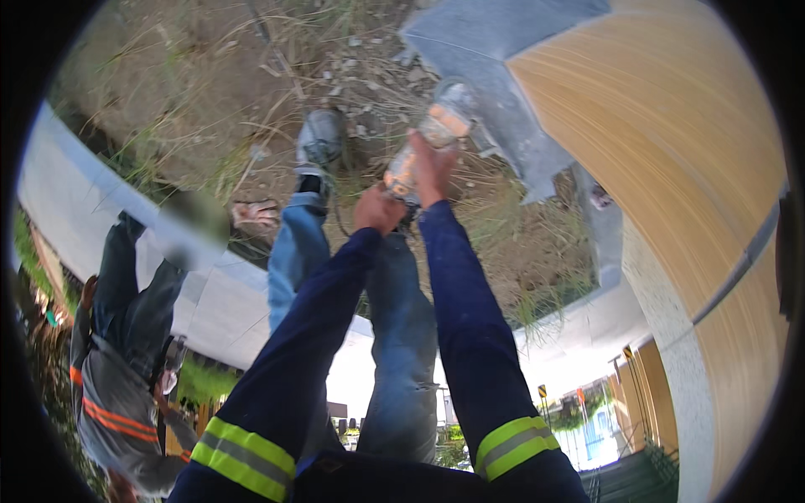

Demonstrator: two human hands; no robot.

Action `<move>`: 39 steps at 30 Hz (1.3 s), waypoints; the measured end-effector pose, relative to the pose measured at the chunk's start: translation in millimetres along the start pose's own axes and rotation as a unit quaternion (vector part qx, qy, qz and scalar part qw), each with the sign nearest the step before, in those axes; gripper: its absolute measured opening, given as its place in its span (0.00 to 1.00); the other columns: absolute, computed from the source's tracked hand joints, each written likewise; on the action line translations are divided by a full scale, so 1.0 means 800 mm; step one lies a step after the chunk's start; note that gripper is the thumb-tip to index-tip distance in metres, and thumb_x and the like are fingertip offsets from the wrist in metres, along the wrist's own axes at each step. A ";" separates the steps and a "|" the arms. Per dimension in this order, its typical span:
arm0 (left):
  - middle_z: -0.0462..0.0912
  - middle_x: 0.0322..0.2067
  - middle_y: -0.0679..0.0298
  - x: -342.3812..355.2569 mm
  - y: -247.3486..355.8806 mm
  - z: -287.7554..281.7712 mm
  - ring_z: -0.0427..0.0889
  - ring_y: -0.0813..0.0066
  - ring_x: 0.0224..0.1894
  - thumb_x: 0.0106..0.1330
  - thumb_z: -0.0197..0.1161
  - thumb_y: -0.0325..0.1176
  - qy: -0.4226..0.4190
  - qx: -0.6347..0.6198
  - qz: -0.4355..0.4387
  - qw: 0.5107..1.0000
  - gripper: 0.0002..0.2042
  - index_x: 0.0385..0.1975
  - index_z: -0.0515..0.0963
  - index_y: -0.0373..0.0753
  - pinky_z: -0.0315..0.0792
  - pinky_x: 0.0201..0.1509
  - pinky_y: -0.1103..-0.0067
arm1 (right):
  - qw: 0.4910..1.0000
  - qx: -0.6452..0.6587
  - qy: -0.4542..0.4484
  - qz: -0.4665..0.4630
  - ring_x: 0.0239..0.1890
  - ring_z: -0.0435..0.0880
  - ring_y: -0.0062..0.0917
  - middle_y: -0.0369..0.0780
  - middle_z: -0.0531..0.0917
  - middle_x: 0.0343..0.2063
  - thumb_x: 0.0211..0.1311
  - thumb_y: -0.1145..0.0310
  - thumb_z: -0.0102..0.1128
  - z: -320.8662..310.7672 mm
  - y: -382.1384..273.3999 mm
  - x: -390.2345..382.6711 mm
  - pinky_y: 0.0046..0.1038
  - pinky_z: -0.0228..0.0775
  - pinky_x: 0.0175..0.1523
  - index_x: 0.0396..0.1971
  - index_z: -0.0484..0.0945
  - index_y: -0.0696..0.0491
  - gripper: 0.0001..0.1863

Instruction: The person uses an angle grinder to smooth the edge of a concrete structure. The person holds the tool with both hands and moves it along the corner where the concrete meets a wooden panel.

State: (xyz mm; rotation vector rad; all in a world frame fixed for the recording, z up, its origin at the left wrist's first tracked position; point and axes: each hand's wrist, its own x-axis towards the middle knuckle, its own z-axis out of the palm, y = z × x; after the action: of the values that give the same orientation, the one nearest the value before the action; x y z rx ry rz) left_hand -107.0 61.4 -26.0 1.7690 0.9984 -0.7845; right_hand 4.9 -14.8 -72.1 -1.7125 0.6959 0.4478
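An orange and grey angle grinder [404, 174], coated with dust, is gripped by both my hands. My left hand [380, 210] is closed round its rear end. My right hand [434, 168] wraps the body farther forward. The grinder's front end [454, 94] points away from me and lies at the edge of a grey slab [524, 121] with a ragged, dusty border. Blur hides whether its disc touches the slab. A dark cord hangs near the rear of the tool.
My shoe [320, 136] stands on dirt with dry grass and rubble. A wood-grain panel [662, 92] rises on the right, with a grey hose [746, 256] across it. A pale paved strip [205, 293] curves along the left, where another person [122, 402] stands.
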 end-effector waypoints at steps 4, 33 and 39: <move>0.88 0.35 0.47 0.012 0.017 0.005 0.87 0.43 0.41 0.55 0.67 0.40 0.040 0.033 0.031 0.998 0.18 0.44 0.86 0.41 0.80 0.49 0.58 | 1.000 -0.023 0.021 0.006 0.49 0.84 0.37 0.49 0.83 0.49 0.53 0.64 0.76 0.004 -0.045 0.004 0.38 0.75 0.56 0.60 0.66 0.63 0.38; 0.87 0.35 0.44 0.004 0.015 0.040 0.86 0.42 0.42 0.55 0.69 0.40 0.005 0.000 0.039 0.999 0.18 0.43 0.86 0.37 0.80 0.48 0.57 | 0.997 0.042 0.030 0.048 0.47 0.84 0.33 0.47 0.83 0.48 0.52 0.67 0.77 -0.036 -0.039 0.009 0.35 0.77 0.53 0.61 0.63 0.63 0.40; 0.88 0.35 0.45 0.028 0.036 0.044 0.86 0.43 0.43 0.55 0.68 0.40 0.052 0.024 0.054 0.997 0.19 0.44 0.86 0.38 0.80 0.49 0.58 | 0.998 0.062 0.018 0.019 0.43 0.86 0.35 0.48 0.84 0.45 0.51 0.67 0.77 -0.027 -0.059 0.033 0.37 0.78 0.49 0.56 0.64 0.61 0.37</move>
State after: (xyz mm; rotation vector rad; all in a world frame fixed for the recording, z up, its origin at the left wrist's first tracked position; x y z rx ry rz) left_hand -73.7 28.3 -46.0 1.9046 0.9492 -0.6597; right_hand 54.6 -34.6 -48.2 -1.5960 0.7671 0.3934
